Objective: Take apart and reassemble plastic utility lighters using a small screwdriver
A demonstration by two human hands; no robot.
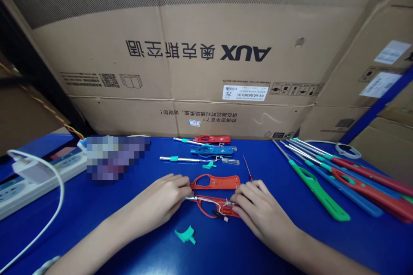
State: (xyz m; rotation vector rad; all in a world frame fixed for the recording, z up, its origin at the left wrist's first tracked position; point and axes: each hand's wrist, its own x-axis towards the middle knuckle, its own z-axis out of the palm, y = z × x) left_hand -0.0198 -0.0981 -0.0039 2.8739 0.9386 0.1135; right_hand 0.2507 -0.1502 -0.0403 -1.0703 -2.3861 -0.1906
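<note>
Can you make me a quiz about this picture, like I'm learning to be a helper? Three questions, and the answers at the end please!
1. Pick one: what colour is the loose curved piece lying on the near side of the lower orange shell?
A) yellow
B) teal green
C) black

2. True or false: the screwdriver is beside the left hand.

3. Fill in the blank: the big upside-down English letters on the cardboard spell ___.

Key:
1. B, teal green.
2. False. The screwdriver is by the right hand.
3. AUX.
</note>
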